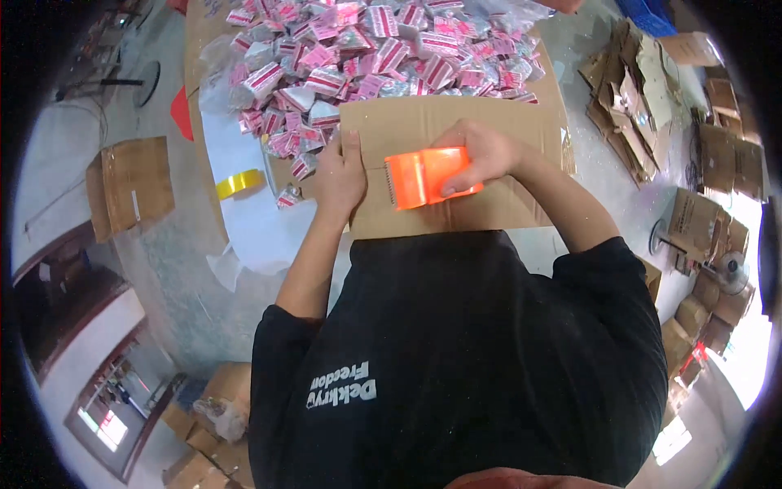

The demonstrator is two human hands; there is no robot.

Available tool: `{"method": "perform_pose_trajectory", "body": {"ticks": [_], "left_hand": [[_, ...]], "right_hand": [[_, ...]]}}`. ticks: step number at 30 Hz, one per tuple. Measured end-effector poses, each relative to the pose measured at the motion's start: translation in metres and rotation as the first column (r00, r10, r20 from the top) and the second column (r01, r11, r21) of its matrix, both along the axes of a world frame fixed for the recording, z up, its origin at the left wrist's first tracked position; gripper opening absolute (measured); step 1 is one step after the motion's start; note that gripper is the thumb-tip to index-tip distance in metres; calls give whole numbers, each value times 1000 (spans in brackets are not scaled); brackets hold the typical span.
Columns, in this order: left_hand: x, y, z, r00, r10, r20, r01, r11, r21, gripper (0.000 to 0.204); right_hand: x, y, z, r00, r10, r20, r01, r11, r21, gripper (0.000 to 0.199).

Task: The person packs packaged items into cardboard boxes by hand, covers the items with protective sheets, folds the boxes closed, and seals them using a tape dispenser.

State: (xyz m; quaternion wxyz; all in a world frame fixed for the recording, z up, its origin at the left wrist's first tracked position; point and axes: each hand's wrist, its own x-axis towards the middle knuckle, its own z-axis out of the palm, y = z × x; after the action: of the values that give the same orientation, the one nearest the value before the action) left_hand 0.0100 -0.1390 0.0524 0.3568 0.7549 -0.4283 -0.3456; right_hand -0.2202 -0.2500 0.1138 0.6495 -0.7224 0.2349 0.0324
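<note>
Cardboard box (456,163) lies flat on the bench (261,220) right in front of me, its closed flaps facing up, with the near edge against my black shirt. My right hand (481,155) is on top of it, fingers (456,189) clenched around an orange tape dispenser (428,177); the dispenser's toothed edge points left and sits on the cardboard near the middle of the box. My left hand (340,175) rests flat on the left part of the box, fingers stretched out toward the far side and released, grasping nothing, just pressing the flap down.

Beyond the far edge of the box a big heap of small pink-and-white packets (366,49) spreads across the bench, some of them touching the cardboard. To the left, on the white sheet, a roll of yellow tape (238,183) lies well apart from my hands. Flattened cartons (635,98) are piled on the floor to the right, and another folded carton (130,191) lies on the floor to the left.
</note>
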Motion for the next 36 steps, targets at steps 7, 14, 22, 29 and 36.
{"method": "perform_pose_trajectory", "body": {"ticks": [7,14,22,29,36], "left_hand": [[-13,43,43,986,15,-165,-88,890,-447,20],[-6,39,34,431,84,-898,-152,988,20,10],[86,38,-21,636,223,-739,-189,973,131,15],[52,35,-74,717,287,-636,-125,950,287,23],[37,31,-60,976,29,-217,-18,998,53,52]], "right_hand": [[0,7,4,996,-93,10,94,996,-4,38],[19,9,24,994,-39,-104,23,988,-151,45],[30,6,41,889,-85,-449,-73,944,-323,56],[66,14,25,869,-122,-480,-166,842,-514,76],[62,17,21,878,-157,-453,-140,819,-556,72]]}}
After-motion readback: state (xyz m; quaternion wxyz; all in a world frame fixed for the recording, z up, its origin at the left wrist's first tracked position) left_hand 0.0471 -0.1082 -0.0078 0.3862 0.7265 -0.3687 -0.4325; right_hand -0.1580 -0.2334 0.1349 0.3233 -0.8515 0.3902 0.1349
